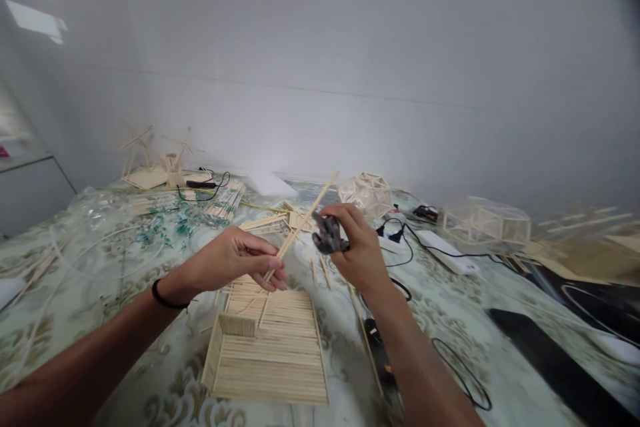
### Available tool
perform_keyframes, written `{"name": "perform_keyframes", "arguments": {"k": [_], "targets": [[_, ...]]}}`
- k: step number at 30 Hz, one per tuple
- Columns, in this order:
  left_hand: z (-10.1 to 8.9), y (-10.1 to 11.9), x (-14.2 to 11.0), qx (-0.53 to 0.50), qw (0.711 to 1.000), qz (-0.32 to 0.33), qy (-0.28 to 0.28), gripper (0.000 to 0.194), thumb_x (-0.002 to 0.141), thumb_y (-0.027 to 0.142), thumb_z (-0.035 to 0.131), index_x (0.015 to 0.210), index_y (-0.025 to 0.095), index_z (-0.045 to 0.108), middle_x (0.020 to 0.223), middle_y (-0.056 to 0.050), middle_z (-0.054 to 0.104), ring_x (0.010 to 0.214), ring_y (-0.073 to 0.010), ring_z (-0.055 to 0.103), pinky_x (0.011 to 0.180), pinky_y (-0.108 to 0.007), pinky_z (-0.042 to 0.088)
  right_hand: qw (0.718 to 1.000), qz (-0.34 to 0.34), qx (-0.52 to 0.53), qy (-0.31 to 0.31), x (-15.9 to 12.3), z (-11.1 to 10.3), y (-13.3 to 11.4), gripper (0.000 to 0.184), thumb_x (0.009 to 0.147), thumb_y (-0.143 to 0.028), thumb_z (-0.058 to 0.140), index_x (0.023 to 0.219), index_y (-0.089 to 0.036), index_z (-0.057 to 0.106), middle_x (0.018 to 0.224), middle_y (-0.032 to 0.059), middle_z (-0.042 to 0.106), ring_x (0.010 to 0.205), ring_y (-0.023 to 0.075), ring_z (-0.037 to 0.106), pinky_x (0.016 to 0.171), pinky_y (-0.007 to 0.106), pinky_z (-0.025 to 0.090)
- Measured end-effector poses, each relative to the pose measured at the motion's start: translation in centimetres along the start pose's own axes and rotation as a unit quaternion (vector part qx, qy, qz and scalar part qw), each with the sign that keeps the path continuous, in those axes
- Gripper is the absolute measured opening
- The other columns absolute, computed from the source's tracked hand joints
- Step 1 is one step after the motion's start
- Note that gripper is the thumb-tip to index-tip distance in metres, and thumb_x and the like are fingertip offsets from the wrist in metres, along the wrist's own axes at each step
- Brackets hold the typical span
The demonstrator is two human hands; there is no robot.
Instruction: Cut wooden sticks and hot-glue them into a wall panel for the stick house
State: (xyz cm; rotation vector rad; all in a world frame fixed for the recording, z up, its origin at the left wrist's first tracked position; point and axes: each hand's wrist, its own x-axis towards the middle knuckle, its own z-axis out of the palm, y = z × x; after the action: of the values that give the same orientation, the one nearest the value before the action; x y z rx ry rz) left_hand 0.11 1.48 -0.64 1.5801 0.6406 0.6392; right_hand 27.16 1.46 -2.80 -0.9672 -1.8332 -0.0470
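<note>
My left hand [255, 260] pinches a pair of thin wooden sticks [305, 217] near their lower end; they slant up to the right. Closed around a dark grey, lumpy thing [327, 235], my right hand [359, 240] is just right of the sticks. Blur hides what kind of thing it is, and it looks apart from the sticks. Below both hands, a panel of wooden sticks [275, 365] laid side by side lies on the patterned tablecloth [160, 363], with low stick walls at its left. Part of the panel's far end is behind my left hand.
Bundled sticks [227, 203] and stick models [173, 170] stand at the back left. A stick ball [367, 193] is near the wall. To the right are a power strip [447, 252], black cables [463, 373], a clear-sided stick frame [487, 221] and a long black object [560, 363].
</note>
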Motion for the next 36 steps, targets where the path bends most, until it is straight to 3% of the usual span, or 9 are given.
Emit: {"name": "perform_keyframes", "arguments": {"k": [4, 7, 11, 18, 26, 30, 32, 36], "targets": [[0.1, 0.0, -0.1, 0.012, 0.999, -0.016, -0.037, 0.03, 0.086, 0.048, 0.088, 0.089, 0.018, 0.089, 0.091, -0.008, 0.089, 0.084, -0.024, 0.087, 0.083, -0.034, 0.073, 0.997, -0.069, -0.03, -0.025, -0.4, 1.2, -0.4, 0.043, 0.081, -0.005, 0.058, 0.116, -0.027, 0.068, 0.118, 0.0106, 0.073, 0.115, 0.0308, 0.069, 0.11, 0.052, 0.051], [0.1, -0.1, -0.2, 0.02, 0.998, -0.02, -0.047, 0.028, 0.087, 0.047, 0.088, 0.091, 0.019, 0.09, 0.092, -0.008, 0.089, 0.083, -0.0232, 0.087, 0.081, -0.032, 0.073, 0.993, -0.097, -0.048, -0.036, -0.6, 1.7, -1.0, 0.041, 0.085, -0.006, 0.059, 0.12, -0.026, 0.066, 0.118, 0.0122, 0.072, 0.117, 0.0312, 0.069, 0.105, 0.049, 0.054], [0.0, -0.1, -0.3, 0.027, 0.998, -0.021, -0.053, 0.025, 0.089, 0.044, 0.086, 0.091, 0.019, 0.09, 0.091, -0.007, 0.089, 0.082, -0.0226, 0.087, 0.078, -0.03, 0.073, 0.991, -0.103, -0.071, -0.043, -0.7, 1.6, -1.2, 0.046, 0.078, -0.005, 0.06, 0.118, -0.026, 0.065, 0.115, 0.0123, 0.071, 0.112, 0.0321, 0.069, 0.096, 0.046, 0.056], [-0.3, 0.0, -0.3, 0.036, 0.998, -0.023, -0.046, 0.026, 0.086, 0.045, 0.087, 0.086, 0.019, 0.088, 0.09, -0.008, 0.089, 0.082, -0.0251, 0.087, 0.079, -0.034, 0.074, 0.989, -0.074, -0.105, -0.077, -0.8, 1.6, -0.9, 0.034, 0.069, -0.006, 0.059, 0.096, -0.025, 0.065, 0.098, 0.0089, 0.069, 0.094, 0.0292, 0.067, 0.08, 0.038, 0.053], [-1.4, -1.4, 0.6, 0.091, 0.995, -0.022, -0.038, 0.048, 0.095, 0.062, 0.075, 0.096, 0.015, 0.08, 0.098, -0.011, 0.086, 0.081, -0.024, 0.085, 0.069, -0.032, 0.07, 0.98, -0.004, -0.157, -0.121, -0.9, 1.6, 0.2, 0.016, 0.078, -0.013, 0.064, 0.089, -0.024, 0.066, 0.089, 0.0067, 0.072, 0.081, 0.0257, 0.066, 0.068, 0.033, 0.043], [-3.5, -3.5, 1.6, 0.187, 0.98, -0.036, -0.054, 0.034, 0.105, 0.046, 0.071, 0.099, 0.013, 0.076, 0.092, -0.005, 0.08, 0.078, -0.0173, 0.078, 0.074, -0.034, 0.067, 0.974, 0.033, -0.174, -0.139, -1.0, 1.5, 0.6, 0.01, 0.083, -0.016, 0.066, 0.088, -0.024, 0.066, 0.089, 0.0062, 0.073, 0.081, 0.0251, 0.067, 0.067, 0.032, 0.04], [-4.4, -4.8, 2.0, 0.238, 0.969, -0.038, -0.046, 0.026, 0.105, 0.038, 0.072, 0.112, 0.014, 0.074, 0.106, -0.005, 0.078, 0.089, -0.0196, 0.076, 0.08, -0.037, 0.067, 0.972, 0.046, -0.176, -0.152, -1.0, 1.7, 0.7, 0.009, 0.083, -0.016, 0.066, 0.087, -0.024, 0.066, 0.089, 0.0062, 0.074, 0.08, 0.0251, 0.067, 0.067, 0.031, 0.04], [-5.4, -6.2, 2.4, 0.267, 0.964, -0.008, -0.01, 0.03, 0.105, 0.035, 0.072, 0.128, 0.016, 0.07, 0.129, -0.01, 0.073, 0.11, -0.0252, 0.074, 0.095, -0.046, 0.065, 0.967, 0.062, -0.167, -0.181, -1.1, 2.2, 0.3, 0.006, 0.085, -0.017, 0.066, 0.086, -0.023, 0.067, 0.09, 0.0069, 0.076, 0.079, 0.0253, 0.069, 0.067, 0.032, 0.039]]}}
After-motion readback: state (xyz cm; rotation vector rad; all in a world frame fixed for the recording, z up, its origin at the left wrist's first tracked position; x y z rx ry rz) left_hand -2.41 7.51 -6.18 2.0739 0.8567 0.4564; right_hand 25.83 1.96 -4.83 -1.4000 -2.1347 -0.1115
